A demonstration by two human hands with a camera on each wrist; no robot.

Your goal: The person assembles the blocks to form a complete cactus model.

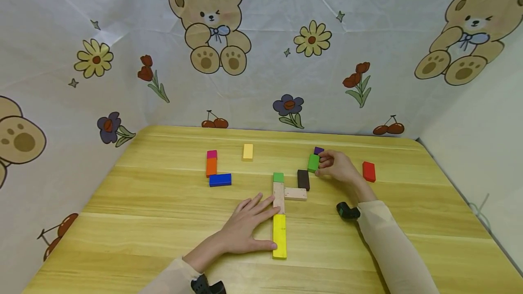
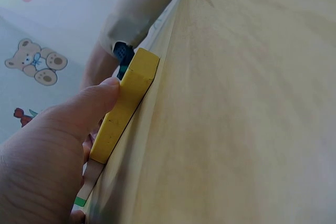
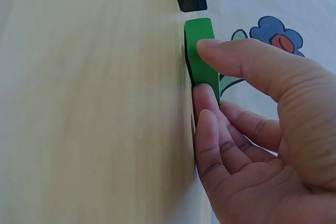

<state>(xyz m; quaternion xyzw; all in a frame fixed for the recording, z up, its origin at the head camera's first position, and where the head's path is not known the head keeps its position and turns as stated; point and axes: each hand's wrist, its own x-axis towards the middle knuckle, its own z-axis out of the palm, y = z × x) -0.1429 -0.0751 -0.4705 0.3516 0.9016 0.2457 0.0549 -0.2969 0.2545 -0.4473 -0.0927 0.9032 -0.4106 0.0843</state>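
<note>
My left hand (image 1: 249,228) lies with spread, fairly straight fingers along a row of blocks. Its thumb touches the long yellow block (image 1: 279,237); the fingertips reach the pale wooden piece (image 1: 278,194) above it. A small green block (image 1: 278,177) caps that row, and another pale block (image 1: 295,194) sticks out to the right. Farther back, my right hand (image 1: 339,167) pinches a larger green block (image 3: 199,51) between thumb and fingers, at the tabletop. Beside that block are a dark brown block (image 1: 303,179) and a small purple block (image 1: 318,150).
Left of the row, a blue block (image 1: 220,180) meets an orange block (image 1: 211,167) with a magenta block (image 1: 212,154) behind it. A light yellow block (image 1: 248,152) lies near the back, a red block (image 1: 369,171) right of my right hand. A printed cloth hangs behind the table.
</note>
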